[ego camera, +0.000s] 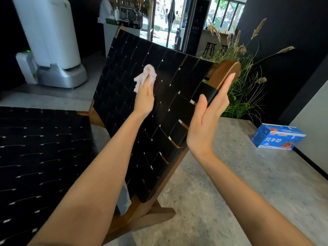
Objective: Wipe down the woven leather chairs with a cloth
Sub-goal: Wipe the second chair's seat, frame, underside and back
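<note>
Woven leather chair: where is it?
— Right in front of the person, tipped up at a slant, its black strap panel facing them. Its brown wooden frame runs along the right edge and down to the grey floor.
— And the cloth?
— Pale pink, bunched up, lying on the upper middle of the weave. The left hand holds it there, back of the hand toward the camera. The cloth is gathered round the fingertips and hides them.
— What does the right hand do?
— It clasps the right rail of the frame, where a black strap wraps round the wood. The thumb lies on the front and the straight fingers run up along the outer side, so the rail sits between them.
— Is there another seat?
— Yes, a second woven chair fills the lower left, just beside the first one; only its dark panel shows.
— Anything else around?
— A white machine stands at the upper left. A plant with tall dry grasses rises behind the right rail. A blue carton sits on the floor at the right, well apart from the chair.
</note>
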Tool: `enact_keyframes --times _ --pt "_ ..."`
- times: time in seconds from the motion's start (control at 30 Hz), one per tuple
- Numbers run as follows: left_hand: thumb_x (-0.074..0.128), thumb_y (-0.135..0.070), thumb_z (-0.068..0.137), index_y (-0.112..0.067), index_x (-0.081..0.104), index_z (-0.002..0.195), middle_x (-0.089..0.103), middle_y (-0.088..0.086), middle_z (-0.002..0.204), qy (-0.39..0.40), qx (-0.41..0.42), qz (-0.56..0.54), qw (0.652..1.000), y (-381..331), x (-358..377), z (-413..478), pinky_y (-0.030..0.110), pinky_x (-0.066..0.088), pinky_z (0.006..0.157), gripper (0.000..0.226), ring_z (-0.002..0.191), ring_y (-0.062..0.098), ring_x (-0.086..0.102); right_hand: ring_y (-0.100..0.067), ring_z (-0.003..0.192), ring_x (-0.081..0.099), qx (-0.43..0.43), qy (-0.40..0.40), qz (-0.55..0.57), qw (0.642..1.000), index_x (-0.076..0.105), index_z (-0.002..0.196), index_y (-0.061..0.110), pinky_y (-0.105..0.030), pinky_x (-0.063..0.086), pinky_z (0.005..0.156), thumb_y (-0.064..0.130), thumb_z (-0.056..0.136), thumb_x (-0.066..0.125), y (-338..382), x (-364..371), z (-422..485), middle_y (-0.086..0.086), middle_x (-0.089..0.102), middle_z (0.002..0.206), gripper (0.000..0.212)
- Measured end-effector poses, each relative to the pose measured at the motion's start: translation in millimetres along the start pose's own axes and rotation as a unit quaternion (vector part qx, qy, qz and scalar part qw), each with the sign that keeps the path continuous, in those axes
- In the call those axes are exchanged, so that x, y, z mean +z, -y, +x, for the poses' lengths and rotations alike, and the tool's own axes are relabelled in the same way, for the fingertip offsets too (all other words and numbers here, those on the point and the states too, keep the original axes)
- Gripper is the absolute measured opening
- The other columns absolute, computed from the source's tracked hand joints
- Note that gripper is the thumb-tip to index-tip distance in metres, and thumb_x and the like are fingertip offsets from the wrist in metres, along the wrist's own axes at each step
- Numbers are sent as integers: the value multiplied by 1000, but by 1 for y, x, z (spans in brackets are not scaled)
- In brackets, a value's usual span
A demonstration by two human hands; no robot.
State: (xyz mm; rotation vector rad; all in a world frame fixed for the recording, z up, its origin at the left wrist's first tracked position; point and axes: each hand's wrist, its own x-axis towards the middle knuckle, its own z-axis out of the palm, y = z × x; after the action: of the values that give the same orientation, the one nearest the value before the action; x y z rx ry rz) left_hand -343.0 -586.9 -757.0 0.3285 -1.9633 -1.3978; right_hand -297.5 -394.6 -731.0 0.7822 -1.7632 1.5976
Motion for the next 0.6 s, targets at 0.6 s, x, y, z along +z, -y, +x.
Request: enact_keyframes --times 0.6 --pt "15 -40 107 -41 7 151 5 -13 161 13 116 23 993 -77 33 -22 42 7 119 46 148 9 1 37 101 25 20 -24 7 999 9 152 7 9 24 81 4 102 35 -1 3 -1 -5 30 139 56"
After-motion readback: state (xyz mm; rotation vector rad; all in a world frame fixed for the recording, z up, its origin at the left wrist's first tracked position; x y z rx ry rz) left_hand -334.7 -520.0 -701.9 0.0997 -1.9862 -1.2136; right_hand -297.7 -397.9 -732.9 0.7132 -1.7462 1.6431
